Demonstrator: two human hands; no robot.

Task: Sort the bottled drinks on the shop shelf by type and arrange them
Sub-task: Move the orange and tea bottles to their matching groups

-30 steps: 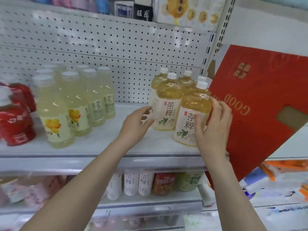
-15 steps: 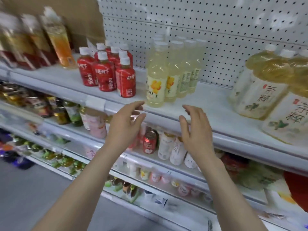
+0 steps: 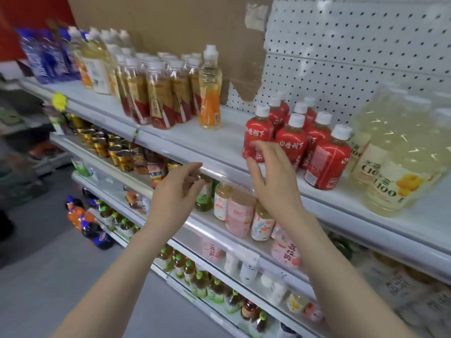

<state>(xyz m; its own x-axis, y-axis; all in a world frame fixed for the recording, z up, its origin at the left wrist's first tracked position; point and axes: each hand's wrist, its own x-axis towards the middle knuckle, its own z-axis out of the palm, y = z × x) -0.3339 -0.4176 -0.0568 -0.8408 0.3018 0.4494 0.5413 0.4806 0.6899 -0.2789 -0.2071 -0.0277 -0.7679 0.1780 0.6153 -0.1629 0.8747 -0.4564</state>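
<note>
Left hand [image 3: 176, 190] and right hand [image 3: 271, 178] hover spread, empty, at the front edge of the white metal shelf [image 3: 185, 142], beside red-labelled white-capped plastic bottles [image 3: 291, 142].

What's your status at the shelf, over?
Left hand open, empty. Right hand open, fingertips by the leftmost red white-capped plastic bottle. Nothing in the way.

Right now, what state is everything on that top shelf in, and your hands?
red bottles, upright, capped, clustered.
amber tea bottles, upright, capped, packed together.
orange bottle, upright, capped, single.
pale yellow bottles, upright, grouped, blurred.
left hand, loosely curled, holding nothing.
right hand, open, fingertips by the red bottles, gripping nothing.
</note>
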